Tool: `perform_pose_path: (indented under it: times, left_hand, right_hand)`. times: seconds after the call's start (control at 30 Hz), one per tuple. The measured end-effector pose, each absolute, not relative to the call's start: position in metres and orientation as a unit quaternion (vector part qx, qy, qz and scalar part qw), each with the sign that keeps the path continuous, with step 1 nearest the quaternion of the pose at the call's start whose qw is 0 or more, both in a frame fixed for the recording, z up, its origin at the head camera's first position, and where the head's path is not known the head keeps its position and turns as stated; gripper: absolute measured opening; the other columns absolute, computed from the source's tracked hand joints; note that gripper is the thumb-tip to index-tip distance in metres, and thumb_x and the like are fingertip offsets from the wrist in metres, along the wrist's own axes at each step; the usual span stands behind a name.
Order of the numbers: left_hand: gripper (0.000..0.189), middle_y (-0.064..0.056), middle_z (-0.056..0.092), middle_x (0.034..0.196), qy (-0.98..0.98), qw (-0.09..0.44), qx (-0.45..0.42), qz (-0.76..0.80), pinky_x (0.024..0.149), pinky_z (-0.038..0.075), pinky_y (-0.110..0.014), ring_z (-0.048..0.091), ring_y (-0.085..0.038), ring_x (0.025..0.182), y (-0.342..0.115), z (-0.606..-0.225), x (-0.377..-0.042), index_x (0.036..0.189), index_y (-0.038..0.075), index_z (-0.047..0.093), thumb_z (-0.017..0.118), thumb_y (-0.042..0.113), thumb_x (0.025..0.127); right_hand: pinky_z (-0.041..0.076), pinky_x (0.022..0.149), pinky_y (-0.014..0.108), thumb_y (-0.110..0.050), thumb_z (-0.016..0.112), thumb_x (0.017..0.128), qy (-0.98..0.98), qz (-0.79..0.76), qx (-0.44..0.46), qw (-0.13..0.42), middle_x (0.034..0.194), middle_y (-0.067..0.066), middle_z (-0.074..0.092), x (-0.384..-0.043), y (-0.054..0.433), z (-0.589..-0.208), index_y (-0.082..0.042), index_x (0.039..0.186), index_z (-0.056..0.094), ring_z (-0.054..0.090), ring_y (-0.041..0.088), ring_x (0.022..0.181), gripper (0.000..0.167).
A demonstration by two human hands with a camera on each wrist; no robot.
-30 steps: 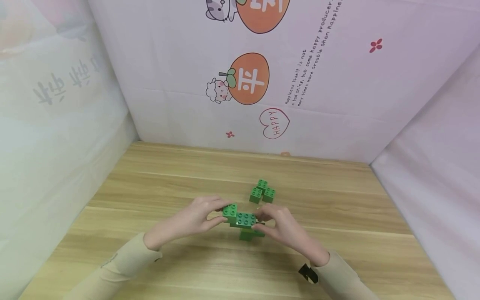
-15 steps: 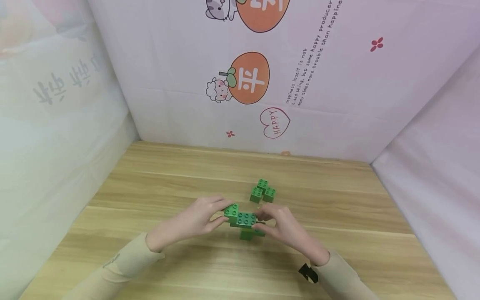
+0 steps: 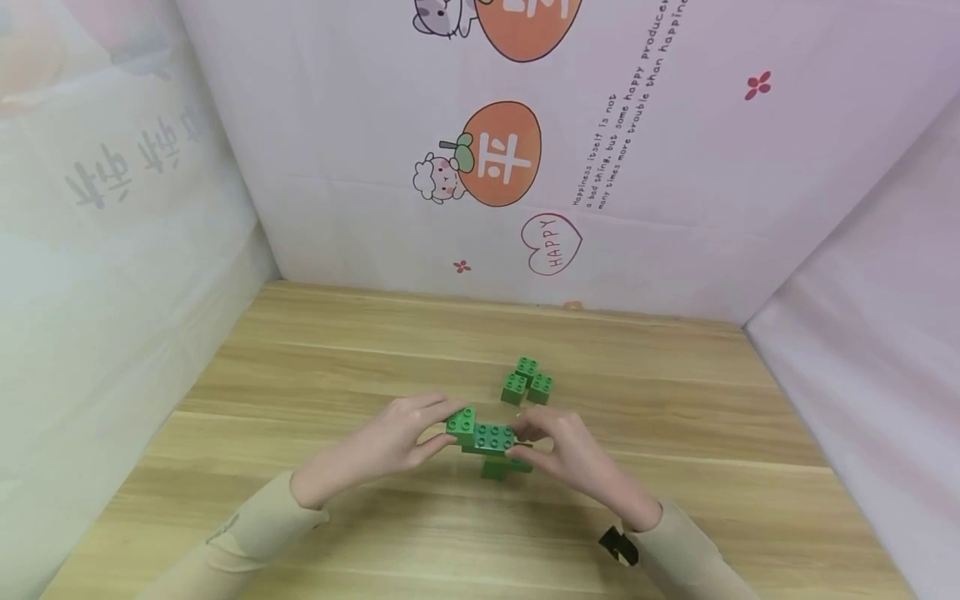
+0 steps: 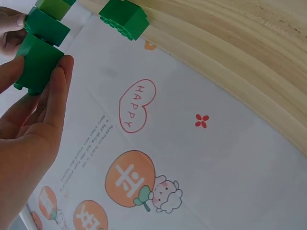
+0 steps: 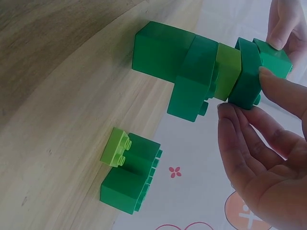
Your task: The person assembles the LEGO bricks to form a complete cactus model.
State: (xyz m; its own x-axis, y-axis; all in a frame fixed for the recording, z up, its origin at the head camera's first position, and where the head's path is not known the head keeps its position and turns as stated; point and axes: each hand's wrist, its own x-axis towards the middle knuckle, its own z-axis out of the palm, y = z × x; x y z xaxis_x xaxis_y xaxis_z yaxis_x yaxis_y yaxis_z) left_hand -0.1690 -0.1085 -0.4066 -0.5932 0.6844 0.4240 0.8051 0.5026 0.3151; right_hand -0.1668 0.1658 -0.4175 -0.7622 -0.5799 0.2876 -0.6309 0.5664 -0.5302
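A stack of green building bricks rises from the table, in the middle of the head view. My left hand (image 3: 393, 429) pinches a square green brick (image 3: 461, 423) between thumb and fingers at the stack's upper left end. That brick (image 4: 38, 62) touches the longer dark green brick (image 3: 492, 437) on top. My right hand (image 3: 566, 442) grips this longer brick (image 5: 247, 72) by its right end. Under it, the right wrist view shows a light green brick (image 5: 228, 69), a dark green brick (image 5: 194, 76) and a bottom brick (image 5: 160, 50). Whether the square brick is fully pressed down, I cannot tell.
Three loose square bricks (image 3: 513, 388) stand close together just behind the stack; one of them looks light green (image 5: 113, 146) in the right wrist view. Printed white cloth (image 3: 360, 167) walls the wooden table (image 3: 360, 333) at the back and both sides.
My left hand and its square brick have shifted very slightly to the right. Both hands keep the same hold, and the loose bricks stay where they were.
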Motion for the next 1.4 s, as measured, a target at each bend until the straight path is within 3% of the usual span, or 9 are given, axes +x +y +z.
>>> perform_pose_path:
  times: [0.53,0.9,1.1,1.4]
  left_hand:
    - [0.041,-0.011,0.071,0.104,-0.865,0.111,-0.427,-0.238,0.075,0.061,-0.019,0.072,-0.018,0.087,-0.102,-0.401,-0.166,0.124,-0.004,0.062,0.074,0.009,0.087]
    - [0.042,-0.01,0.068,0.101,-0.862,0.136,-0.451,-0.185,0.07,0.057,-0.013,0.067,-0.014,0.08,-0.1,-0.396,-0.167,0.121,-0.004,0.063,0.076,0.01,0.084]
    - [0.044,-0.01,0.068,0.101,-0.857,0.163,-0.46,-0.165,0.073,0.059,-0.017,0.067,-0.014,0.083,-0.099,-0.398,-0.166,0.122,-0.004,0.063,0.078,0.01,0.083]
    - [0.045,-0.008,0.068,0.101,-0.86,0.155,-0.456,-0.168,0.071,0.058,-0.015,0.066,-0.012,0.082,-0.101,-0.398,-0.168,0.122,-0.003,0.063,0.079,0.011,0.083]
  right_hand:
    - [0.063,0.078,0.026,-0.018,0.078,0.084,-0.887,0.316,0.336,0.035,0.097,0.006,0.076,-0.166,0.166,-0.417,-0.005,0.104,0.07,0.074,0.017,0.085,0.025]
    - [0.062,0.079,0.024,-0.019,0.078,0.084,-0.886,0.32,0.334,0.028,0.096,0.005,0.076,-0.168,0.167,-0.416,-0.007,0.103,0.07,0.074,0.016,0.085,0.024]
    - [0.062,0.078,0.024,-0.018,0.079,0.083,-0.883,0.321,0.34,0.033,0.095,0.005,0.076,-0.168,0.167,-0.417,-0.006,0.101,0.07,0.074,0.016,0.084,0.024]
    - [0.062,0.078,0.024,-0.017,0.079,0.083,-0.882,0.327,0.339,0.028,0.095,0.006,0.076,-0.169,0.167,-0.416,-0.006,0.102,0.07,0.074,0.016,0.084,0.024]
